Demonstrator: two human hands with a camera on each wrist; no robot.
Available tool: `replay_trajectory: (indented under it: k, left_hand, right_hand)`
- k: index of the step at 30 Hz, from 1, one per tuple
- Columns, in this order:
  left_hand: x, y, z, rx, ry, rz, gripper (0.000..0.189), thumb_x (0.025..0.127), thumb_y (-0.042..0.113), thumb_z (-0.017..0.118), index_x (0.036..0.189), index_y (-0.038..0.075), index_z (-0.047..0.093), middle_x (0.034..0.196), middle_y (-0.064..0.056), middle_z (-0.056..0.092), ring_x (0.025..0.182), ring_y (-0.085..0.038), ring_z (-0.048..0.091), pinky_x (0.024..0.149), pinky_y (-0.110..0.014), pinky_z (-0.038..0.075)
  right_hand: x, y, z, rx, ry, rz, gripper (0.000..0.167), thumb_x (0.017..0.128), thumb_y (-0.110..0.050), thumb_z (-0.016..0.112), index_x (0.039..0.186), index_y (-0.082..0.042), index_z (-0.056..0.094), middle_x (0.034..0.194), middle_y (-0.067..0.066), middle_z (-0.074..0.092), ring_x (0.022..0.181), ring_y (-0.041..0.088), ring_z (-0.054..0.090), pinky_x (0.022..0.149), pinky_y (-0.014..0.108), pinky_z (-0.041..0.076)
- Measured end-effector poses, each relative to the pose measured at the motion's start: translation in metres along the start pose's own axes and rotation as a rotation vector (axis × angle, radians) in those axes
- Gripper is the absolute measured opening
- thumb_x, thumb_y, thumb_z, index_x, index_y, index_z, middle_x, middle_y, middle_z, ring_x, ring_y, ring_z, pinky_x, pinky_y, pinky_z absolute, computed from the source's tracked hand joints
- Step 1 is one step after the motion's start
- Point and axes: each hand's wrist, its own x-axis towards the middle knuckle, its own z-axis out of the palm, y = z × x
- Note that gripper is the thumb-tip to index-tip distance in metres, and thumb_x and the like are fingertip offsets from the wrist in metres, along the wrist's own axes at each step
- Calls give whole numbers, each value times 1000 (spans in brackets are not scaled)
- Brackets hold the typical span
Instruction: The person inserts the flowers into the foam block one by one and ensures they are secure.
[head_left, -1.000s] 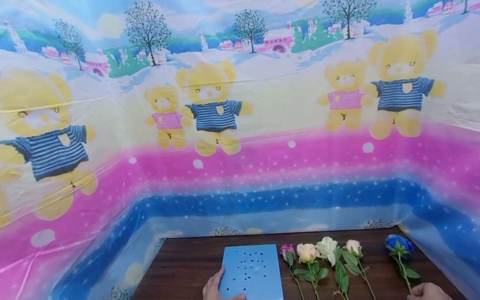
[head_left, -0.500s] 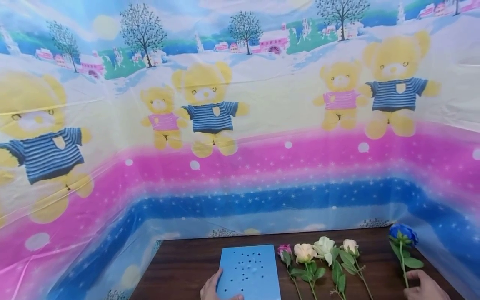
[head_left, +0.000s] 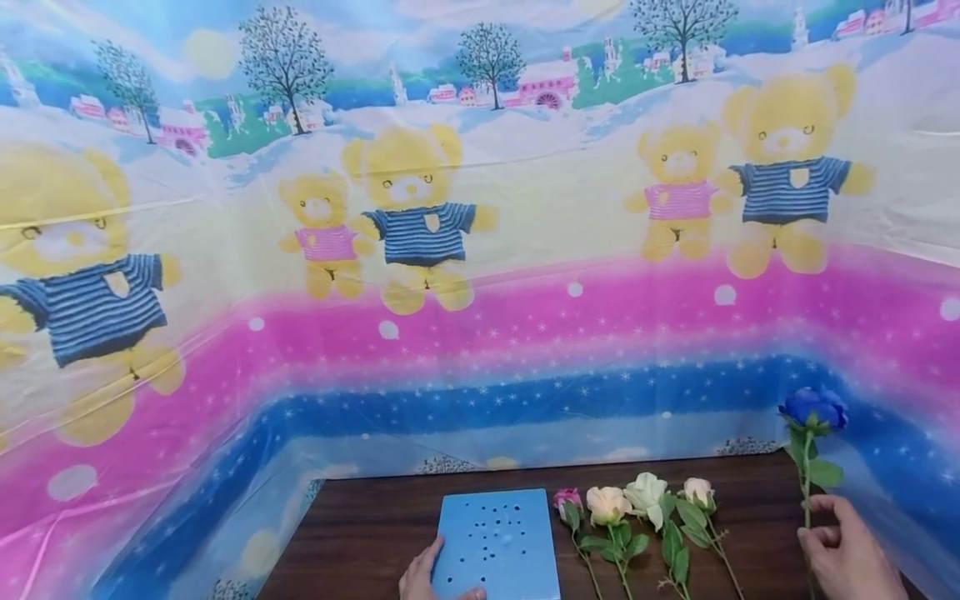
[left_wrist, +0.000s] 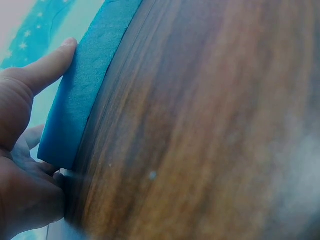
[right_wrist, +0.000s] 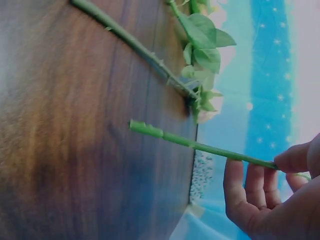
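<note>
head view, right hand (head_left: 849,550), holding blue flower (head_left: 814,410) (narrow pinch)

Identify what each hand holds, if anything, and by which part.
The right hand pinches the blue rose by its stem, below the leaves; the left hand grips the blue block by its near left corner.

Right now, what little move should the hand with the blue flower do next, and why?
Maybe bring the blue flower toward the blue block: the right hand holds it by its stem, and the left hand grips the block, which has holes.
</note>
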Motion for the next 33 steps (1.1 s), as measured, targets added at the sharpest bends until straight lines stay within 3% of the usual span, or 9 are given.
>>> replay_trajectory:
  k: [4,9,17,26,33]
  left_hand:
    - [-1,1,0,-2,-1,9,121,72,68,98,161,-1,54,154,-36,55,142,-68,42,107,-84,40]
    - [-1,0,0,-5,0,12,120,73,68,97,161,-1,54,154,-36,56,141,-68,42,107,-84,40]
    - [0,-4,4,9,34,16,123,69,70,99,160,0,56,153,-35,57,140,-67,43,105,-83,42]
    - [-1,-1,4,12,29,-7,125,68,70,100,161,1,55,154,-36,55,140,-67,43,105,-84,42]
    - [-3,0,3,16,27,2,122,70,69,99,161,0,55,153,-36,56,139,-67,43,105,-83,42]
  right_hand:
    - [-3,-13,0,12,77,-17,60,108,-6,66,158,6,35,104,25,73,78,29,72,62,47,58]
    - [-5,-24,-3,18,97,-52,68,109,-5,65,165,3,28,107,26,73,76,26,71,61,44,57]
    - [-7,-36,-8,0,113,-185,62,113,-9,61,160,10,25,118,37,69,93,40,74,69,49,61]
    - [-12,-56,-7,-26,173,-211,60,117,-16,55,163,7,25,115,29,69,93,35,69,67,43,53]
    - [-15,-67,0,-10,229,-296,55,117,-17,55,161,4,29,114,25,70,84,25,65,63,39,50]
